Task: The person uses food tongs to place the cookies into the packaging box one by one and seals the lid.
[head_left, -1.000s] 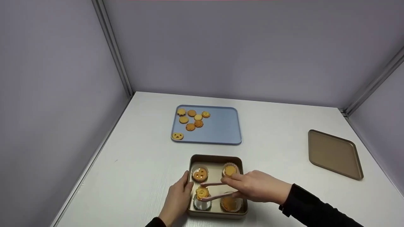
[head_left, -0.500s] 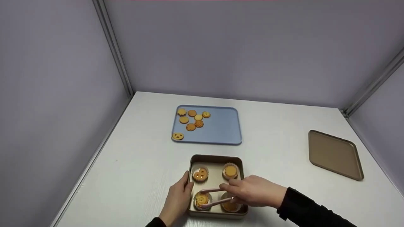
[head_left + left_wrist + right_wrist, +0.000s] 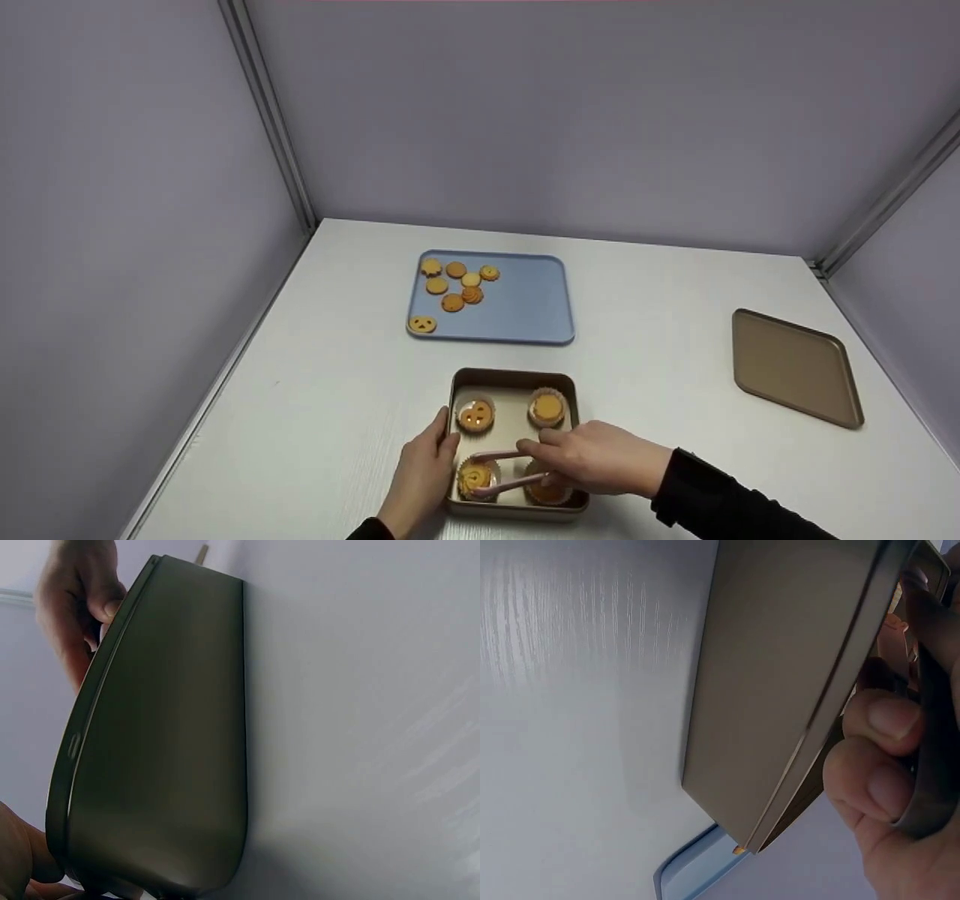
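My left hand (image 3: 424, 469) grips the left wall of a deep gold-brown tin (image 3: 511, 511), thumb at the rim. Its fingers also show at the rim in the left wrist view. My right hand (image 3: 596, 459) holds pinkish tongs (image 3: 517, 482) over the tin from the right; in the right wrist view its fingers curl round a dark handle. The tong tips stand on either side of a swirled cookie (image 3: 475, 478) sitting in the front-left paper cup. A pretzel-shaped cookie (image 3: 475, 415) and a round cookie (image 3: 547, 408) sit in the back cups. The front-right cup (image 3: 550, 495) is partly hidden under my right hand.
Behind the tin lies a blue tray (image 3: 525, 304) with several cookies towards its left side. A shallow brown tray or lid (image 3: 796, 367) lies on the right of the white table (image 3: 315, 375). Pale panels (image 3: 562, 112) enclose the back and sides.
The tongs came down with the swirled cookie, which now sits in the front-left cup and has shifted slightly left. My right hand lowered and moved a little left; my left hand stayed put.
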Available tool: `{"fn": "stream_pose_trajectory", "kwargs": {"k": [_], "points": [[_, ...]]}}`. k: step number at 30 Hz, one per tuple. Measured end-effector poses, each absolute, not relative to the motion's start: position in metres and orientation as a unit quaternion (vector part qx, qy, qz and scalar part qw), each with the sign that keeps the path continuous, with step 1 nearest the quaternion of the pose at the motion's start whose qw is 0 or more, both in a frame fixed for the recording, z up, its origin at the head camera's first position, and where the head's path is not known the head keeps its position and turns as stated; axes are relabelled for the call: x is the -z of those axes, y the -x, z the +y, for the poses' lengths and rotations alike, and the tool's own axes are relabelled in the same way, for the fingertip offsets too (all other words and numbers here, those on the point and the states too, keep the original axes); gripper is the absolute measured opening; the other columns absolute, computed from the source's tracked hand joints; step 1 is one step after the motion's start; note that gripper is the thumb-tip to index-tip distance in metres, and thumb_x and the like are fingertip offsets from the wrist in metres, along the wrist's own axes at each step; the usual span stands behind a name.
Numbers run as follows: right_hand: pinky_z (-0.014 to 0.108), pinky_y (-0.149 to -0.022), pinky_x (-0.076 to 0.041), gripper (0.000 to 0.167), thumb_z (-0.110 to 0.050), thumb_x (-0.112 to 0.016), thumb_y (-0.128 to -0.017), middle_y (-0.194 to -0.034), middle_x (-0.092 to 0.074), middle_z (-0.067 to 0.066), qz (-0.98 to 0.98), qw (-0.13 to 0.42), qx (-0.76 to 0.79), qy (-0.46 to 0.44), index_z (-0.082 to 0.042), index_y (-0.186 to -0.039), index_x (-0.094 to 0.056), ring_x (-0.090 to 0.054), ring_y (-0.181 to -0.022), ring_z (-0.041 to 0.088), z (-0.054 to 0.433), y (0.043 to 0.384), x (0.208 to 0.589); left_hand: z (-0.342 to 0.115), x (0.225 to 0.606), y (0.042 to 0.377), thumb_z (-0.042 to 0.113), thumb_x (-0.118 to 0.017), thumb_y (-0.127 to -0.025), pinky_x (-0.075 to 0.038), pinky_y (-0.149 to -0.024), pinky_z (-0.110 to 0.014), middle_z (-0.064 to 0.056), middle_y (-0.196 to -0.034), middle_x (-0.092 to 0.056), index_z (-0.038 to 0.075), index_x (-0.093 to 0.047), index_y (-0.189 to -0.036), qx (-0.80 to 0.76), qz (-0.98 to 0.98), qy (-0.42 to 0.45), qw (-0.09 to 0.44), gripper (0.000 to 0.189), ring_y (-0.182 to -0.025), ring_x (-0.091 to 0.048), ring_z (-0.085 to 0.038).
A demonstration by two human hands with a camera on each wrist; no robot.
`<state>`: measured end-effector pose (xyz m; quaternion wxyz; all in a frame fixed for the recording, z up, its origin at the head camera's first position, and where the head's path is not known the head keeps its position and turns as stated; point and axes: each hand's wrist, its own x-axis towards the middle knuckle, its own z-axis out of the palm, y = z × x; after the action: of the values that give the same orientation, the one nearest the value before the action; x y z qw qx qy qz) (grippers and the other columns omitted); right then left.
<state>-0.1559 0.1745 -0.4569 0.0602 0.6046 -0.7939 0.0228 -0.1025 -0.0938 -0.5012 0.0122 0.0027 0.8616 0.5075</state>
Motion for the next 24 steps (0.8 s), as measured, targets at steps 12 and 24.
{"fn": "stream_pose_trajectory", "kwargs": {"k": [12, 24], "points": [[0.021, -0.045, -0.045, 0.053, -0.035, -0.077, -0.092, -0.091, -0.060, -0.003, -0.808, 0.019, -0.019, -0.588, -0.010, -0.136, -0.060, -0.053, -0.057, 0.005, 0.176, 0.154, 0.457, -0.094, 0.502, 0.101, 0.010, -0.054, -0.105, -0.043, -0.111, -0.058, -0.034, -0.146, -0.049, -0.016, -0.041, -0.147, -0.503, 0.864, -0.013, -0.003, 0.051, -0.134, -0.051, -0.047], [0.030, -0.065, -0.061, 0.055, -0.036, -0.068, -0.100, -0.129, -0.067, 0.010, -0.814, 0.018, -0.055, -0.579, -0.007, -0.145, -0.055, -0.071, -0.078, 0.014, 0.188, 0.156, 0.440, -0.093, 0.502, 0.102, 0.009, -0.055, -0.104, -0.041, -0.113, -0.058, -0.033, -0.147, -0.049, -0.015, -0.042, -0.147, -0.505, 0.863, -0.006, -0.005, 0.051, -0.134, -0.051, -0.047]]}}
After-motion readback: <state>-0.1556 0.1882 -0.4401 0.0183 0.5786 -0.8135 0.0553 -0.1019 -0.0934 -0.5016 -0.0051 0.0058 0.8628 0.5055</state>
